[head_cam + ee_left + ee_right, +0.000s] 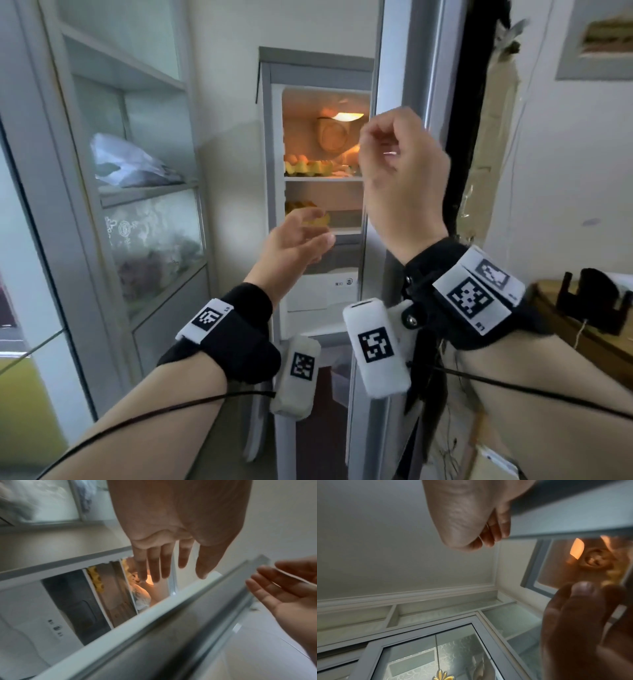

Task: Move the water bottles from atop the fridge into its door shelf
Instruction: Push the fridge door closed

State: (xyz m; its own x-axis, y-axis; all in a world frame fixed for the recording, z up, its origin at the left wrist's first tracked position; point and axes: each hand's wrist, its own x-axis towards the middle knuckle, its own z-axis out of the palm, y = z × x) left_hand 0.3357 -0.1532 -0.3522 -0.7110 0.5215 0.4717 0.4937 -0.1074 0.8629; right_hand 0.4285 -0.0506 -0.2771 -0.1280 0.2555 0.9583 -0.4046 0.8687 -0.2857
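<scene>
fridge open, both hands empty

fridge [270,144] stands open, interior lit. door [387,85] seen edge-on, so its shelf is hidden. left hand [294,240] raised before the fridge opening, fingers relaxed, released, holding nothing. right hand [404,171] at the door edge, fingers loosely curled, nothing in its grasp. no water bottles visible; fridge top seen from below, its surface hidden. egg tray [308,167] on upper shelf. wrist views blurred.
</scene>
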